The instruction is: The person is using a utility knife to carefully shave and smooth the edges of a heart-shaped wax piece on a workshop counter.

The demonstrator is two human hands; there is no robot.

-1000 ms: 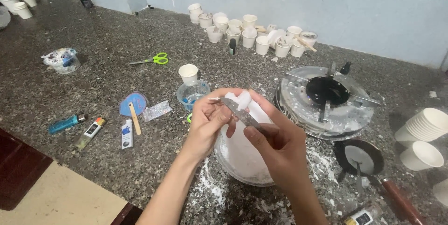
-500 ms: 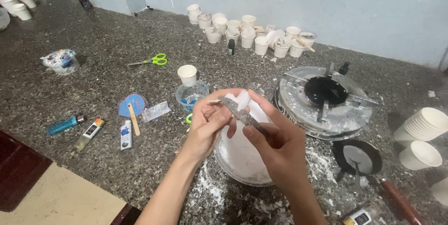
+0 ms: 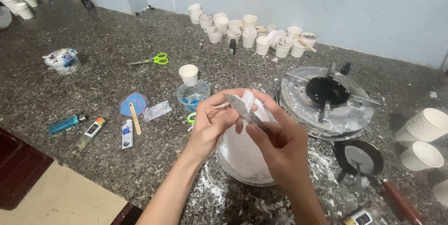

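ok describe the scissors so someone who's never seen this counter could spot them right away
Start at the dark speckled stone counter and look left of the cluster of white paper cups by the back wall. The scissors lie flat there, alone on bare stone. Their bright green handles set them apart from everything nearby.

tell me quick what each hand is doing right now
Left hand: closed, fingers pinching something small over the white bowl; what it is cannot be told.
Right hand: closed on a small knife.
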